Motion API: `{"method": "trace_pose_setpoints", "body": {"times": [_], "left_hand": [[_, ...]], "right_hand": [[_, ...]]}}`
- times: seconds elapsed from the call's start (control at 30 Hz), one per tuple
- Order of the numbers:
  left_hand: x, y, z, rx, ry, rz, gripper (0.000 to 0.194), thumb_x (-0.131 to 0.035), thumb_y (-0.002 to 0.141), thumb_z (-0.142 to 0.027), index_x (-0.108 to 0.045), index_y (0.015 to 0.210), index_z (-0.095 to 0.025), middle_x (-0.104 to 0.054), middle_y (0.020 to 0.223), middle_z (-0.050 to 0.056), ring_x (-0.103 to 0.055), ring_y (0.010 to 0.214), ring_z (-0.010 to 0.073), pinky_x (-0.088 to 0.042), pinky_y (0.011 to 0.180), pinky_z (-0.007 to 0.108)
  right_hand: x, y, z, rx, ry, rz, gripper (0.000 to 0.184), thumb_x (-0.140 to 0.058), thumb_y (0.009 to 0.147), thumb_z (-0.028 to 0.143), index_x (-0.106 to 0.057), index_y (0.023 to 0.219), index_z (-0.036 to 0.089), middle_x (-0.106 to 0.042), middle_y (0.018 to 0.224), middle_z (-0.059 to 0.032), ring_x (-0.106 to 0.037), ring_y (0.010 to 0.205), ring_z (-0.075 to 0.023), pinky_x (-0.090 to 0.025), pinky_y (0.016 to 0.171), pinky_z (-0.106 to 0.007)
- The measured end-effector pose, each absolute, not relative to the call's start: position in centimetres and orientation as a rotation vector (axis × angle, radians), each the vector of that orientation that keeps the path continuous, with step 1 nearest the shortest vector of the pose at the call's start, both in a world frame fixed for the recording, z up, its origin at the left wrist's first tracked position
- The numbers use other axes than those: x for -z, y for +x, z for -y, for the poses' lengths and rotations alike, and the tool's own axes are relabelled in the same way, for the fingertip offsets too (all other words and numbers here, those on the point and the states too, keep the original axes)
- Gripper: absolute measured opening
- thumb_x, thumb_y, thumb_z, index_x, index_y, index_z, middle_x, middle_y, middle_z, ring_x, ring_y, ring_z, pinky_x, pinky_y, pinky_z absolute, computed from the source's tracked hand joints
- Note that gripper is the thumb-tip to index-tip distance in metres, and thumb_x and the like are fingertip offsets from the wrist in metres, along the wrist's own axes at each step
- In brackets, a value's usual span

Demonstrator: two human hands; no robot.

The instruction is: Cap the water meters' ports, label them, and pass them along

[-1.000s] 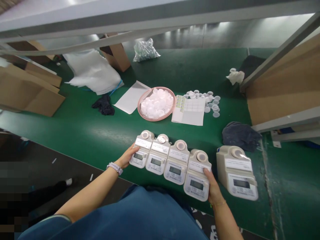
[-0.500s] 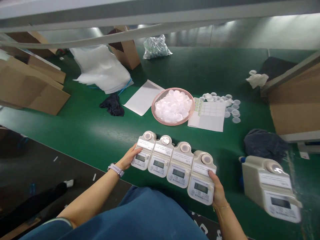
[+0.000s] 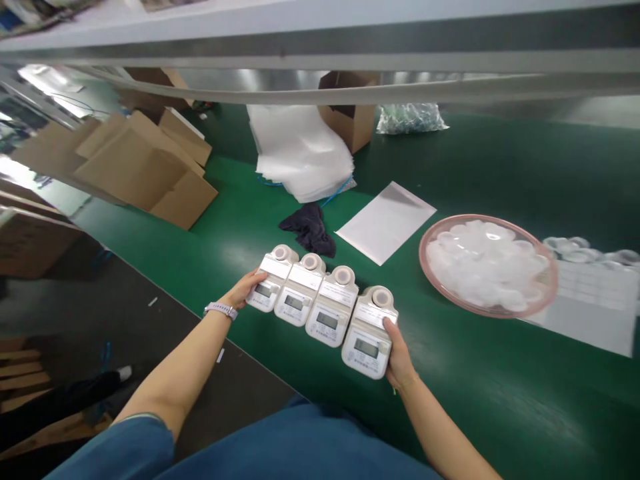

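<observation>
Several cream meters with small screens stand side by side in a row (image 3: 323, 312) on the green table (image 3: 480, 393). My left hand (image 3: 243, 290), with a watch on its wrist, grips the outer side of the leftmost meter (image 3: 267, 287). My right hand (image 3: 398, 353) grips the outer side of the rightmost meter (image 3: 369, 332). Both hands press the row together from its ends.
A pink bowl (image 3: 487, 265) of white caps sits to the right, beside a label sheet (image 3: 595, 300). A white sheet (image 3: 385, 221), a dark cloth (image 3: 309, 227), a stack of white bags (image 3: 300, 150) and cardboard boxes (image 3: 145, 167) lie behind and to the left. A metal rail crosses overhead.
The row of meters, held between both hands, has slid left along the table. The view has turned left with it, so the separate meter at the right is out of sight.
</observation>
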State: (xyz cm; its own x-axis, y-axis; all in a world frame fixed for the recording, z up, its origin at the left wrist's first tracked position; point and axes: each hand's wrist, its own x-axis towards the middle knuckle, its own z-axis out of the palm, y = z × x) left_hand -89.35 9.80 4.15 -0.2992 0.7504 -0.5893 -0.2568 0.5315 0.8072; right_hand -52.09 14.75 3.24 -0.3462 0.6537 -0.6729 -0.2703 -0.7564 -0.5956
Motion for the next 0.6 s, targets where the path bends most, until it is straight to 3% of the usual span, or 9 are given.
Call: {"method": "trace_pose_setpoints", "body": {"times": [0.17,0.37,0.53,0.6], "left_hand": [[-4.0,-97.6,-11.1,-1.095,0.440,-1.658,0.055,-0.076,0.061,-0.043,-0.062,0.105,-0.013,-0.070,0.084,0.008,-0.063,0.066,0.0209,-0.049,0.057,0.027],[-3.5,-100.2,-11.5,-1.174,0.514,-1.795,0.057,-0.080,0.056,-0.044,-0.067,0.100,-0.011,-0.070,0.087,0.009,-0.062,0.071,0.0220,-0.047,0.063,0.028],[-2.8,-98.8,-10.7,-1.435,0.537,-2.000,0.063,-0.070,0.066,-0.051,-0.062,0.115,-0.013,-0.066,0.104,0.008,-0.060,0.087,0.0195,-0.048,0.075,0.026],[-2.4,-97.6,-10.3,-1.512,0.502,-2.086,0.060,-0.060,0.072,-0.052,-0.060,0.116,-0.011,-0.065,0.104,0.009,-0.060,0.088,0.0188,-0.049,0.075,0.026]], "right_hand": [[-2.6,-60.7,-16.3,-2.051,-1.248,0.554,0.065,-0.059,0.076,0.053,-0.039,0.132,0.028,-0.063,0.121,-0.0024,-0.060,0.110,-0.0278,-0.048,0.096,-0.049],[-1.5,-62.6,-17.5,-2.018,-1.254,0.679,0.066,-0.060,0.075,0.055,-0.039,0.131,0.027,-0.060,0.125,-0.0017,-0.056,0.117,-0.0261,-0.042,0.104,-0.047],[-1.9,-59.9,-16.8,-1.953,-1.337,1.026,0.065,-0.053,0.079,0.061,-0.041,0.134,0.028,-0.051,0.138,-0.0006,-0.038,0.134,-0.0226,-0.023,0.116,-0.045],[-2.4,-57.1,-15.9,-1.859,-1.434,1.133,0.068,-0.055,0.077,0.061,-0.042,0.134,0.028,-0.046,0.142,-0.0040,-0.036,0.135,-0.0236,-0.022,0.116,-0.046]]}}
